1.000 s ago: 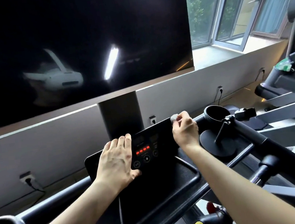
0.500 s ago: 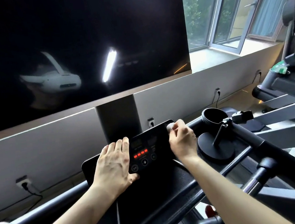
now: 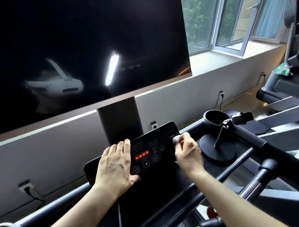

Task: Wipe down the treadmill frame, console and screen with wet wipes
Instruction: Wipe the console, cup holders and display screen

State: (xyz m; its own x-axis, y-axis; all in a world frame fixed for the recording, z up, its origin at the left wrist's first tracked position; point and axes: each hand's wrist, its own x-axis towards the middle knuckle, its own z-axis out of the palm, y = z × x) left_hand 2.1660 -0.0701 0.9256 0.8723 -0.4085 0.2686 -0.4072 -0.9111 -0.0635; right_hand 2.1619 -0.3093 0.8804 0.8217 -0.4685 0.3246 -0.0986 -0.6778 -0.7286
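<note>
Your left hand [image 3: 117, 170] lies flat on the left part of the glossy black treadmill console [image 3: 158, 133]. Its fingers are straight and close together, reaching to the top edge, the thumb sits at the lower edge beside the round buttons, and it holds nothing. Your right hand [image 3: 186, 155] is curled at the console's right side, thumb and fingertips pinching a small crumpled white wet wipe [image 3: 176, 139]. The wad sits at the upper right of the panel and seems to press on the surface, though in this dim view you cannot be sure whether it meets the face or only the edge. A row of red lit marks [image 3: 142, 155] glows on the panel between your hands. Above stands the wide, dark rectangular screen [image 3: 80, 37] with a pale lower bezel, carried on a dark grey post [image 3: 120, 120]; it mirrors a white headset and a bright strip light. Just right of your right hand a small black stand [image 3: 218, 152] with a round flat base and a tilted rod rests on the treadmill, near a black round cup holder [image 3: 208, 125]. The black tubular frame rail [image 3: 250, 139] runs from there down to your right. A shallow black tray [image 3: 156, 209] lies below the console, under your wrists. Behind are a pale wall with a socket [image 3: 25, 188] and an open window [image 3: 226, 11].
</note>
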